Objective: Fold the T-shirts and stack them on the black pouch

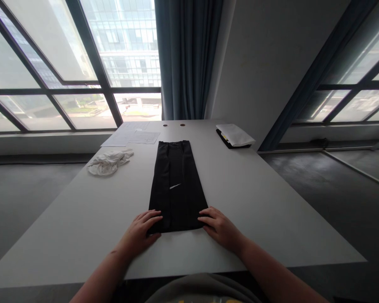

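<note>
A black garment [177,198] with a small white swoosh lies on the white table, folded into a long flat panel that widens toward me. Its kind is not certain from the folds. On its near left corner rests my left hand [141,231], open, with the fingers on the cloth and the thumb apart by the near edge. My right hand [222,229] is at the near right corner, also open, its fingertips lying on the side edge of the cloth. Neither hand lifts the fabric.
The white table [255,219] reaches away toward a blue curtain [189,59] and windows. A crumpled white cloth [109,163] and paper sheets [142,136] lie on the left. Far right is a white packet [236,134] on something black. Two round holes [182,125] mark the far end.
</note>
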The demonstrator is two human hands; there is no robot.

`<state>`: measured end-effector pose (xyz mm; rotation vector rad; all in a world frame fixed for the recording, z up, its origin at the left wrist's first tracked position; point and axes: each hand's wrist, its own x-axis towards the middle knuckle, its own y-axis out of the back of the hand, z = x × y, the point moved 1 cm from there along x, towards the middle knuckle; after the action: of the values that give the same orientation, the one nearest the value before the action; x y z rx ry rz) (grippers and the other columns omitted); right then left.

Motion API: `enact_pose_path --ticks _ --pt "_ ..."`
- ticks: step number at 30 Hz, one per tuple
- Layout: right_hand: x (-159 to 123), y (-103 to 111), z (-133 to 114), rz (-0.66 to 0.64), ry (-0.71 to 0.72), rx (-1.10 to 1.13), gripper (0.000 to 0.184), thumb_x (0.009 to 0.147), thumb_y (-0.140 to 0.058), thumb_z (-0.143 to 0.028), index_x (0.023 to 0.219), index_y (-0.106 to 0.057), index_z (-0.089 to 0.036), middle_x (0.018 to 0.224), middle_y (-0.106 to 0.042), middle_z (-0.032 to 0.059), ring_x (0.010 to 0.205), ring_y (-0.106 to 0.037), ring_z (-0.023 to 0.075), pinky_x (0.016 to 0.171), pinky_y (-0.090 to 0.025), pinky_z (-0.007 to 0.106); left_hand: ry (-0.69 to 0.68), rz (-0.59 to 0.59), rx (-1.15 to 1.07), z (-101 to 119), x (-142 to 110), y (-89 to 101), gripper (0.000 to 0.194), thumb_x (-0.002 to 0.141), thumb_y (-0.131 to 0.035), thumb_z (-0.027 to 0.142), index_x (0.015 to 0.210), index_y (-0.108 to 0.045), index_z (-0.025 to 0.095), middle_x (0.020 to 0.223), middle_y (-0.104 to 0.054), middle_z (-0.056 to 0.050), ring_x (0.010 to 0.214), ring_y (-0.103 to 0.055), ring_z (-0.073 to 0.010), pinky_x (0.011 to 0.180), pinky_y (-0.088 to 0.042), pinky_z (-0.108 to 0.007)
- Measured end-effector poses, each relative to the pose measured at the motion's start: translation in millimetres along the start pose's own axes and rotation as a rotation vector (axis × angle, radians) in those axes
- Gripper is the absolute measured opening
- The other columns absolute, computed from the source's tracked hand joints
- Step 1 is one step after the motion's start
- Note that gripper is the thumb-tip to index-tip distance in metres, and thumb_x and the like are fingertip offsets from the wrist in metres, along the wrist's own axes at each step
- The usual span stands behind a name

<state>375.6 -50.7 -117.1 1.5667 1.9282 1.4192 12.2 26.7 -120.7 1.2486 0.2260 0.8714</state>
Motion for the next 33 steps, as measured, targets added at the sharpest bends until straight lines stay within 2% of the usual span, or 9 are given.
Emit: enact_pose_path --ticks 4,8,11,16,21,25,29,33 --pt "-4 16 11 -0.017 -0.015 0.100 0.033 0.092 -0.064 -0.013 0.122 -0.074 -0.025 0.131 -0.068 0.0107 0.121 -0.063 0.0248 0.106 -0.053 0.045 0.019 -0.041 -0.068 -22 -11 18.5 0.035 0.089 -0.070 0.025 0.123 -0.072 0.031 0.136 -0.070 -0.007 0.126 -0.064 -0.0272 0.108 -0.053 -0.047" --pt "-4 32 16 -0.108 0.013 0.165 0.039 0.090 -0.061 -0.008 0.120 -0.075 -0.026 0.134 -0.068 0.0092 0.128 -0.059 0.0249 0.111 -0.050 0.046 -0.037 -0.138 -0.153 -30 -14 30.3 0.047 0.087 -0.059 0.015 0.129 -0.071 0.032 0.139 -0.068 -0.006 0.132 -0.061 -0.0251 0.112 -0.050 -0.046" --pt "-3 36 18 -0.172 0.021 0.207 0.047 0.086 -0.056 -0.003 0.120 -0.076 -0.028 0.136 -0.068 0.0071 0.132 -0.057 0.0244 0.113 -0.048 0.047 -0.021 -0.146 -0.151 -31 -8 30.1 0.051 0.084 -0.057 0.013 0.129 -0.072 0.032 0.139 -0.068 -0.006 0.130 -0.061 -0.0256 0.111 -0.050 -0.046" --pt "5 29 28 -0.073 -0.021 0.168 0.044 0.086 -0.055 -0.005 0.118 -0.076 -0.027 0.131 -0.069 0.0090 0.123 -0.063 0.0246 0.107 -0.052 0.046 0.017 -0.091 -0.119 -27 2 24.8 0.039 0.086 -0.054 0.012 0.112 -0.077 0.030 0.128 -0.072 -0.006 0.118 -0.066 -0.0244 0.103 -0.053 -0.043" --pt "11 19 34 0.010 -0.068 0.085 0.038 0.090 -0.058 -0.010 0.119 -0.076 -0.026 0.129 -0.069 0.0099 0.121 -0.062 0.0255 0.107 -0.051 0.047 0.020 -0.054 -0.132 -24 9 25.5 0.035 0.089 -0.052 0.012 0.108 -0.076 0.026 0.118 -0.072 -0.007 0.108 -0.069 -0.0216 0.096 -0.056 -0.036" --pt "15 16 34 0.008 -0.067 0.026 0.036 0.088 -0.068 -0.016 0.122 -0.075 -0.025 0.132 -0.067 0.0106 0.123 -0.059 0.0275 0.108 -0.049 0.049 0.060 -0.018 -0.071 -25 13 21.2 0.035 0.086 -0.055 0.013 0.111 -0.075 0.026 0.120 -0.071 -0.008 0.109 -0.067 -0.0236 0.097 -0.056 -0.039" --pt "17 16 34 -0.017 0.004 0.008 0.035 0.089 -0.065 -0.012 0.120 -0.076 -0.027 0.136 -0.066 0.0092 0.127 -0.057 0.0269 0.110 -0.047 0.050 0.039 0.026 -0.086 -27 16 18.0 0.037 0.088 -0.052 0.011 0.111 -0.076 0.026 0.124 -0.071 -0.007 0.115 -0.065 -0.0231 0.101 -0.055 -0.041" --pt "16 16 35 -0.041 0.037 0.038 0.031 0.089 -0.061 -0.009 0.109 -0.077 -0.026 0.133 -0.070 0.0076 0.137 -0.053 0.0277 0.113 -0.045 0.052 -0.022 -0.020 -0.121 -25 16 20.4 0.041 0.084 -0.053 0.007 0.109 -0.076 0.029 0.129 -0.071 -0.005 0.123 -0.062 -0.0224 0.104 -0.054 -0.040"
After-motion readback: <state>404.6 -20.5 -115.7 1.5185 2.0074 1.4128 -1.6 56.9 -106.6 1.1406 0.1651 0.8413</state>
